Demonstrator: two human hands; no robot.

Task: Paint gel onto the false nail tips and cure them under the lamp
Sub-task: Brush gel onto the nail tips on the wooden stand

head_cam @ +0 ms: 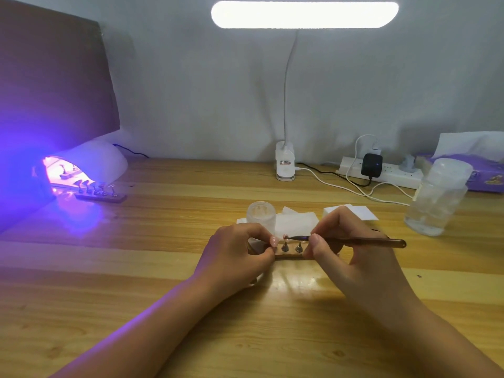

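Two hands, one brush, two stands, two lamps

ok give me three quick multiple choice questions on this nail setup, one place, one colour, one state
1. Where does the curing lamp stand? A far left of the table B on a shelf C on the floor
2. What colour is its glow? A green B purple C red
3. What does the right hand hold? A nothing B a spoon C a brush
Key: 1 A, it sits at the left edge; 2 B, violet light spills onto the table; 3 C, its fingers pinch the handle.
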